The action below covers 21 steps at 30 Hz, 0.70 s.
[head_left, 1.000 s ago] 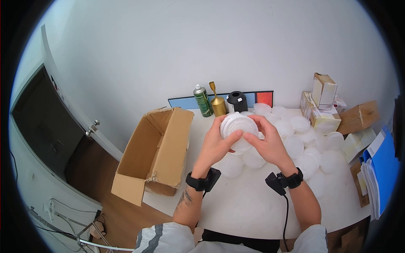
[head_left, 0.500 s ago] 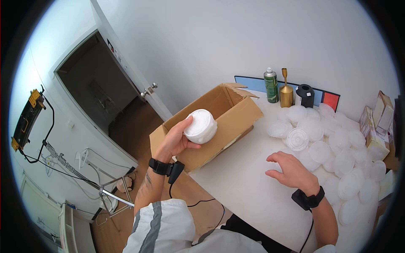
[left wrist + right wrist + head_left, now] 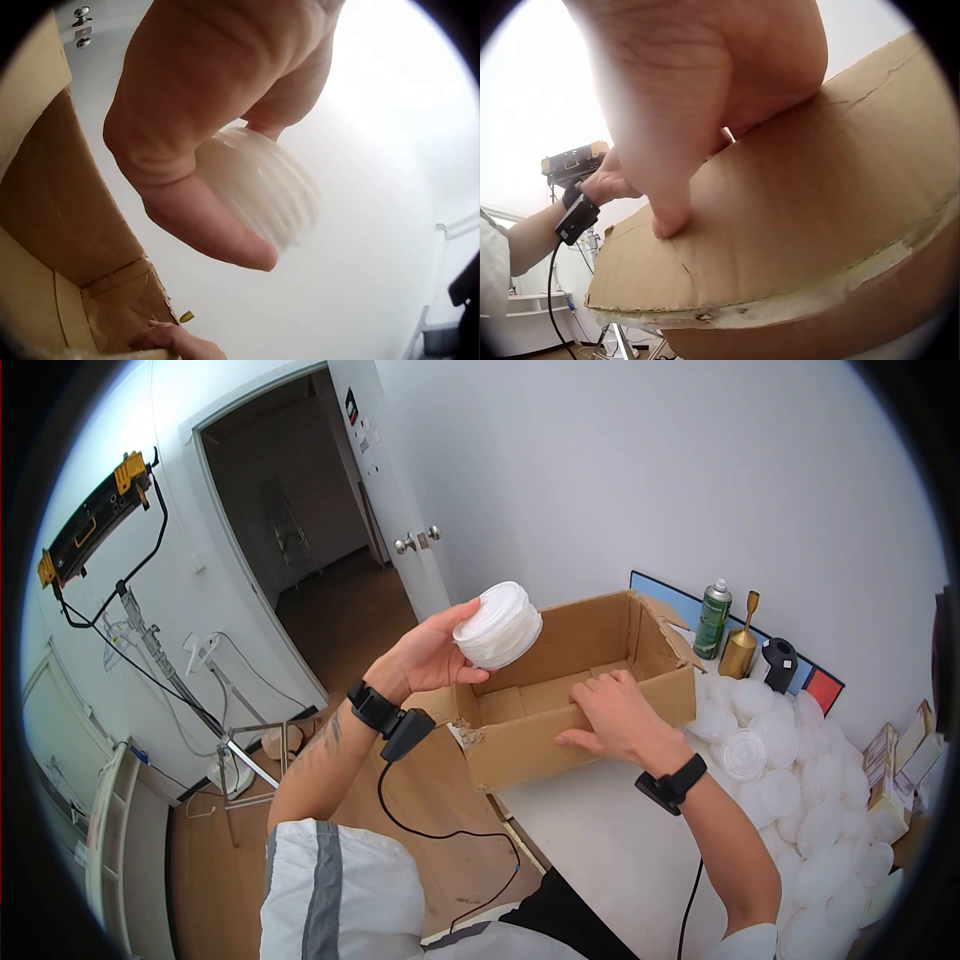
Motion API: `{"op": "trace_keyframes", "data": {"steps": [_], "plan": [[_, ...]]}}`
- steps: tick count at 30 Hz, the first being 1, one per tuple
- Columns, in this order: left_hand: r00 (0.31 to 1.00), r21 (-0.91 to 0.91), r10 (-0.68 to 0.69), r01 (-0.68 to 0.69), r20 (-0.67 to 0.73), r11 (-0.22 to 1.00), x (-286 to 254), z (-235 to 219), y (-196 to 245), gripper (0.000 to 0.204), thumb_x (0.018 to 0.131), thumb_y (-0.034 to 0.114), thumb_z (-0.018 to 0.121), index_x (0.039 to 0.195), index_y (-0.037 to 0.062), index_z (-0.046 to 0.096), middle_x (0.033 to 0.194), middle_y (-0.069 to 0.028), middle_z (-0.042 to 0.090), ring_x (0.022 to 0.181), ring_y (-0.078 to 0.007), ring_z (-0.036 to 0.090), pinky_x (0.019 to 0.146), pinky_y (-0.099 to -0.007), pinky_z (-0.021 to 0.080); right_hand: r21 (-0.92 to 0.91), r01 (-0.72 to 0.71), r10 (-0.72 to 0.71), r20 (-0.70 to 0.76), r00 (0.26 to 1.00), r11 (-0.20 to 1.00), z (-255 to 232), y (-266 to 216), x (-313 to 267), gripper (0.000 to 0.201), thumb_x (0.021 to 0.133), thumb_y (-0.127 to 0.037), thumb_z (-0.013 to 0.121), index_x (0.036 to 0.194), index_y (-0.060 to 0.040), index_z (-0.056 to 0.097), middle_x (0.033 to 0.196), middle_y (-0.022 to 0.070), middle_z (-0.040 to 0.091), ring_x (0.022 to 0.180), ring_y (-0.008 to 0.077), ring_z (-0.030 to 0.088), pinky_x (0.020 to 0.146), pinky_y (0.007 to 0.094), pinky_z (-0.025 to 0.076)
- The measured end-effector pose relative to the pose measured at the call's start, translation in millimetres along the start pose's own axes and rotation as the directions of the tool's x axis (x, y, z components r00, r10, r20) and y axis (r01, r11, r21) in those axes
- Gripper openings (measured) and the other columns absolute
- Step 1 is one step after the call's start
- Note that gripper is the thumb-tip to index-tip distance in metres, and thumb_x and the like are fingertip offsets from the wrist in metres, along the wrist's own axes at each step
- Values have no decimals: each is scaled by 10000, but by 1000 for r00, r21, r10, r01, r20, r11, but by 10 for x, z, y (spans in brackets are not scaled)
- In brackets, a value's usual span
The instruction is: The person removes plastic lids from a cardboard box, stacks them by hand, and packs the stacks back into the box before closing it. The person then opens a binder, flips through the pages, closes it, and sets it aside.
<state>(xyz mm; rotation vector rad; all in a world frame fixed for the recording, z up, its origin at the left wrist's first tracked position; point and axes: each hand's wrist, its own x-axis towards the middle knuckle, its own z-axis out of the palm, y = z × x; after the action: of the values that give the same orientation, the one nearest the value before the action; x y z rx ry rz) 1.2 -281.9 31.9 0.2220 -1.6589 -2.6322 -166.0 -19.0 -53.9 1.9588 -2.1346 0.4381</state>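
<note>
My left hand (image 3: 430, 650) grips a stack of round white plastic lids (image 3: 498, 626), raised above the left end of an open cardboard box (image 3: 560, 745). In the left wrist view the fingers wrap around the ridged side of the lid stack (image 3: 259, 184). My right hand (image 3: 622, 718) holds the box's near side, fingers over the top edge and thumb on the outer face. The right wrist view shows that thumb against the cardboard (image 3: 780, 217). Inside the box, the visible part of the bottom (image 3: 520, 700) is bare cardboard.
Many loose translucent lids (image 3: 780, 795) spread over the right of the white table (image 3: 600, 840). Behind them stand a green spray can (image 3: 713, 622), a gold candlestick (image 3: 740, 650) and a black cylindrical object (image 3: 778, 663). A light on a stand (image 3: 95, 520) is at left.
The lid stack, first between both hands over the table, has moved left with my left hand to the box. My right hand let go of the stack and took hold of the box's near side.
</note>
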Motion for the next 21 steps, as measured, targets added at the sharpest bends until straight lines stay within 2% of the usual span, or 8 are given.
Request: {"op": "trace_keyframes", "data": {"steps": [3, 7, 9, 10, 12, 16, 19, 21], "plan": [[999, 87, -42, 41, 17, 995, -156, 151, 66, 585, 1089, 470, 505, 1467, 26, 467, 1226, -185, 673, 992, -316, 749, 767, -409, 705, 52, 30, -25, -96, 995, 998, -174, -287, -494, 541, 843, -492, 813, 1020, -10, 644, 941, 167, 670, 972, 343, 621, 1022, 440, 422], [989, 215, -130, 112, 72, 970, -244, 480, -27, 589, 1113, 430, 447, 1468, -40, 445, 1186, -206, 699, 919, -316, 774, 686, -420, 712, 197, -103, 77, 137, 988, 975, -663, -573, -914, 665, 809, -473, 854, 1179, 27, 617, 1050, 202, 664, 1077, 370, 621, 1043, 446, 434], [985, 377, -141, 94, 99, 922, -214, 619, -136, 594, 1112, 437, 447, 1475, -33, 441, 1174, -201, 702, 926, -295, 775, 694, -411, 712, 582, -253, 374, -96, 923, 773, -786, -644, -937, 936, 767, -483, 891, 1409, 68, 489, 1235, 239, 620, 1242, 395, 582, 1073, 459, 449], [975, 399, -160, 88, 151, 913, -159, 640, -180, 611, 1108, 453, 458, 1484, -27, 427, 1159, -195, 703, 936, -278, 774, 698, -404, 710, 581, -266, 380, -81, 921, 769, -791, -640, -893, 936, 767, -483, 891, 1409, 68, 489, 1235, 239, 620, 1242, 395, 582, 1073, 459, 449], [966, 404, -191, 107, 173, 909, -115, 792, -279, 638, 1097, 476, 476, 1487, -27, 430, 1196, -192, 691, 977, -265, 765, 696, -388, 706, 508, -66, 267, -333, 904, 859, -792, -603, -736, 1138, 766, -491, 898, 1540, 96, 305, 1399, 263, 538, 1343, 403, 535, 1091, 460, 461], [954, 437, -215, 106, 207, 893, -50, 1056, -456, 670, 1076, 512, 510, 1478, -21, 446, 1258, -190, 668, 1056, -249, 742, 718, -371, 700, 604, -91, 267, -208, 941, 792, -687, -669, -489, 1033, 837, -369, 857, 1540, 119, 277, 1417, 283, 519, 1313, 412, 566, 1089, 459, 468], [957, 425, -205, 102, 204, 900, -25, 1033, -484, 645, 1075, 488, 525, 1472, -15, 453, 1276, -170, 662, 1049, -241, 737, 737, -357, 695, 577, -90, 252, -207, 945, 812, -661, -648, -490, 974, 829, -313, 859, 1520, 102, 312, 1410, 284, 522, 1312, 408, 570, 1087, 460, 471], [958, 537, -198, 58, 208, 842, -55, 1043, -475, 642, 1059, 484, 561, 1463, -4, 465, 1284, -158, 656, 1072, -233, 725, 744, -358, 686, 603, -81, 244, -194, 950, 794, -620, -629, -503, 953, 818, -291, 868, 1506, 90, 329, 1407, 275, 530, 1303, 400, 578, 1084, 455, 473]]}}
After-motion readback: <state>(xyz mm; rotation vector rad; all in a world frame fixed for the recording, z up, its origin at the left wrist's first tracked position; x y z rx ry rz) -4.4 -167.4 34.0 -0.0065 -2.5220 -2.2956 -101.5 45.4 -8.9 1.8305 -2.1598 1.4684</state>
